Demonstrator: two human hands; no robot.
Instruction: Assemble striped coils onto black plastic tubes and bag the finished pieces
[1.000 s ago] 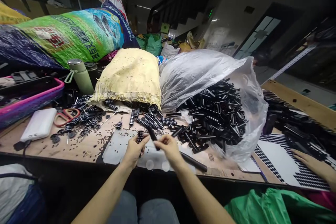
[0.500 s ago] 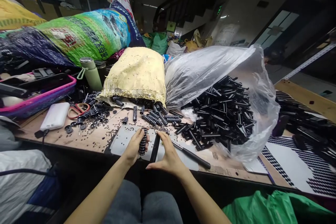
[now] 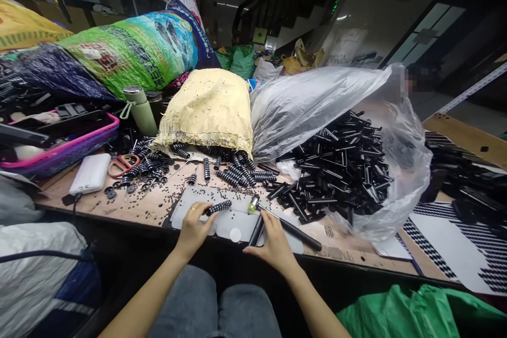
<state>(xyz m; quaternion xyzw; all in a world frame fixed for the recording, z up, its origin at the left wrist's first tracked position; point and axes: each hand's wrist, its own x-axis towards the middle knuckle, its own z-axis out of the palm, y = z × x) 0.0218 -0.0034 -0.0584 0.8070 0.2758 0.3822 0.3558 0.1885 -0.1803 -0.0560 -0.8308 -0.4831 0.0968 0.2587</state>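
Your left hand (image 3: pixel 194 224) pinches a black-and-white checkered cylinder (image 3: pixel 219 207) in its fingers, your right hand (image 3: pixel 275 240) spans a smooth black rod (image 3: pixel 256 231) between its fingers, black-gripped hammer (image 3: pixel 303 236) close by

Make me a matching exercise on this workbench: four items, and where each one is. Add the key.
Items:
1. black-and-white patterned cylinder
2. single black bar
3. hammer
4. scissors

Places:
A. beside the white power bank
B. between the thumb and fingers of the right hand
C. lying just beyond the hand that has the bar, its grip slanting toward the near table edge
D. in the left hand

Pairs: 1-D, 2-B, 3-C, 4-A
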